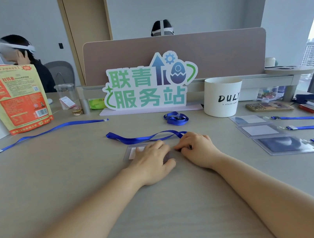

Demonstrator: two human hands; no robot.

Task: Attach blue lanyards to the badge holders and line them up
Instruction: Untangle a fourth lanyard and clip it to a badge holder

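Hands both at mid-bench. Your left hand (152, 161) lies flat, fingers relaxed, pressing down a clear holder (131, 152). Your right hand (195, 149) has its fingers curled and pinches the clip end of a lanyard (144, 138) right at the holder's right edge. The clip itself is hidden under your fingers, so you cannot tell whether it is latched. The rest of this lanyard trails left in a loose loop just behind the holder.

Done, as judged from the layout: three finished holders (259, 130) lie on the right of the bench (81, 179), stacked in a staggered row and overlapping at the edges. Each has a blue strap (306, 127) running off to the right.

In hand: the fourth set, at the attaching step.

Left: a coiled lanyard (175, 118) sits behind your hands. A long lanyard (48, 131) lies stretched out at far left. Neither is visibly joined to a holder. A pale flat item at the left edge may be another holder, but it is too small to tell.

Estimate: a bit past halfway. After clipping, this set needs moving into the row on the right.
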